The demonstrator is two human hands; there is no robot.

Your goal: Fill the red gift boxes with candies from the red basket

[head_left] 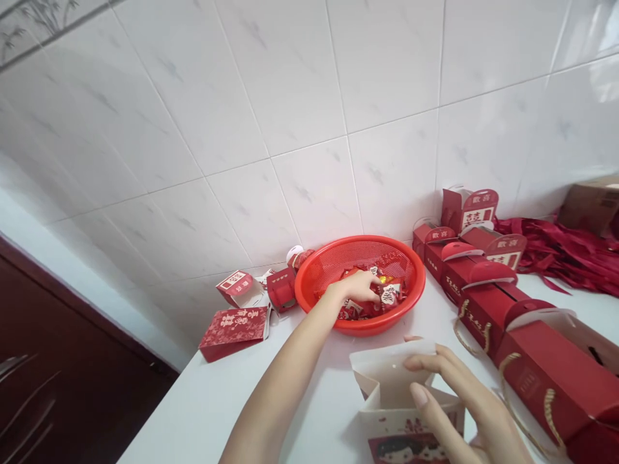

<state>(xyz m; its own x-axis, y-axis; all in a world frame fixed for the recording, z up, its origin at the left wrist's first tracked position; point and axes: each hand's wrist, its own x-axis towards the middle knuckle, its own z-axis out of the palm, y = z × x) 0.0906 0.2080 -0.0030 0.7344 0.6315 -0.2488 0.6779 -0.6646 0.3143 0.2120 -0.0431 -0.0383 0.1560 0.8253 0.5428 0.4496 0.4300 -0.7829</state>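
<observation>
A red plastic basket (305, 283) holds red-wrapped candies (391, 295). My left hand (360, 287) reaches inside it, fingers spread over the candies; whether anything is between them cannot be made out. Nearer to me, an open-topped paper box (382, 419) with a printed picture on its front stands with its flaps up. My right hand (464, 393) is at its right side, thumb and fingers curved around the rim and partly inside the opening.
A row of red gift boxes (546, 361) with rope handles runs along the right. Behind them are red ribbons (551, 248) and a brown carton (592, 203). Left of the basket lie small red boxes (235, 328). A tiled wall (309, 187) rises behind the white table (203, 412).
</observation>
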